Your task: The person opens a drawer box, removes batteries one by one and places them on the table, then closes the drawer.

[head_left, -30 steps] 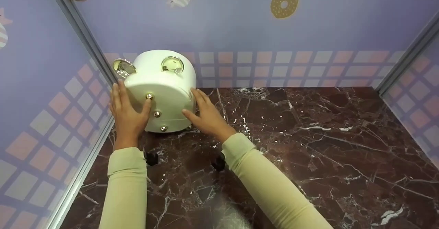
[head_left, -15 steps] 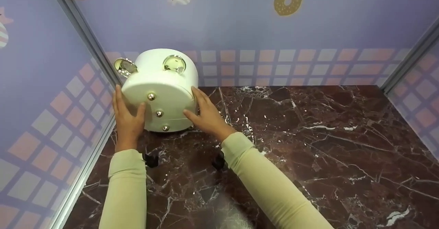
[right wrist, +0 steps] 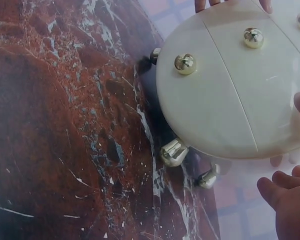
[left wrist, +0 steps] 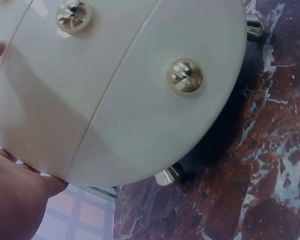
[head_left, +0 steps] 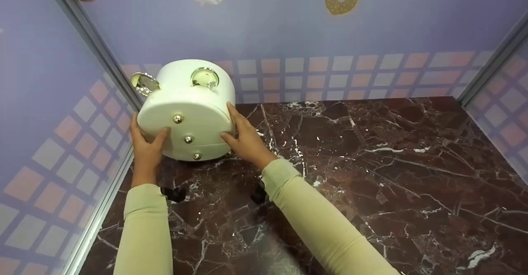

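Observation:
A glossy white rounded drawer box (head_left: 208, 122) leans back at the far left, in the head view. It has gold round ears (head_left: 205, 78) on top, gold knobs (head_left: 188, 139) down its front and short gold feet (right wrist: 174, 152) beneath. My left hand (head_left: 146, 153) holds its left side, thumb on the front and fingers round the edge. My right hand (head_left: 249, 143) holds the right side, thumb on the front, fingers along the side. Thin drawer seams cross the front in both wrist views. Fingers behind the box are partly hidden.
A brown marbled surface (head_left: 350, 176) lies under the box. Purple patterned panels rise at the back (head_left: 280, 31), left (head_left: 41, 102) and right, joined by grey corner strips (head_left: 88, 31). The box stands near the left back corner.
My left hand has slid down the box's left side, its fingers now further round the edge. The front's left edge has shifted slightly left. My right hand keeps its place on the box.

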### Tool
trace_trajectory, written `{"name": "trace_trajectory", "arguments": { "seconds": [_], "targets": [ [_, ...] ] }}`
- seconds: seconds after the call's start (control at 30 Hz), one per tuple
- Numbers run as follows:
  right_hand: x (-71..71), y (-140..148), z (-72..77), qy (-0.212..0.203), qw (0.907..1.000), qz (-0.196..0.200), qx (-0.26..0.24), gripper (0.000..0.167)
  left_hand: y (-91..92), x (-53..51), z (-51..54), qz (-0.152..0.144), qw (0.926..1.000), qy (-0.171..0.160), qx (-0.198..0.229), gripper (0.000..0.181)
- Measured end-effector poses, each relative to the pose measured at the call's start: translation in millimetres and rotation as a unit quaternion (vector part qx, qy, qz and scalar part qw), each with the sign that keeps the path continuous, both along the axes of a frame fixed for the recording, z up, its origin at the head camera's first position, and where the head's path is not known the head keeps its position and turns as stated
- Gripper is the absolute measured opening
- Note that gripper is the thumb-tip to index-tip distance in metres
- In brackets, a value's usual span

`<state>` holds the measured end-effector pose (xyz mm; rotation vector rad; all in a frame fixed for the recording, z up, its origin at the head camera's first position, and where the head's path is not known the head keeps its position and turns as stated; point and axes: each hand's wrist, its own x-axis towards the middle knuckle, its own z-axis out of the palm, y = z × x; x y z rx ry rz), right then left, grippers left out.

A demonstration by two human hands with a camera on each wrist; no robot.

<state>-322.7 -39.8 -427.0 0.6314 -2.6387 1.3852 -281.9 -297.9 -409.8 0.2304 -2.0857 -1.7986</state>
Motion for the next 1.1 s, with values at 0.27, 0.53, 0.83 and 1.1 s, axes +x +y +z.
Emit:
{"name": "trace_trajectory", "arguments": {
  "seconds": [0.27, 0.53, 0.83, 1.1],
  "targets": [
    [1.9, -3, 1.8, 0.019, 0.9998, 0.001, 0.000, 0.079, -0.1, -1.1, -4.0, 0.022, 0.9993, 0.030, -0.003, 0.084],
    [4.7, 3, 1.1, 0.012, 0.9999, 0.007, -0.003, 0.076, 15.0, 16.6, 8.0, 0.014, 0.9995, 0.027, 0.001, 0.081],
    [3.7, 18, 4.1, 0.016, 0.9998, 0.006, -0.006, 0.074, 15.5, 0.5, -9.4, 0.004, 0.9980, 0.063, -0.011, 0.077],
    [3.5, 33, 1.7, 0.028, 0.9995, 0.006, -0.014, 0.072, 29.9, -2.0, -15.4, 0.007, 0.9954, 0.093, -0.020, 0.074]
  ]
}}
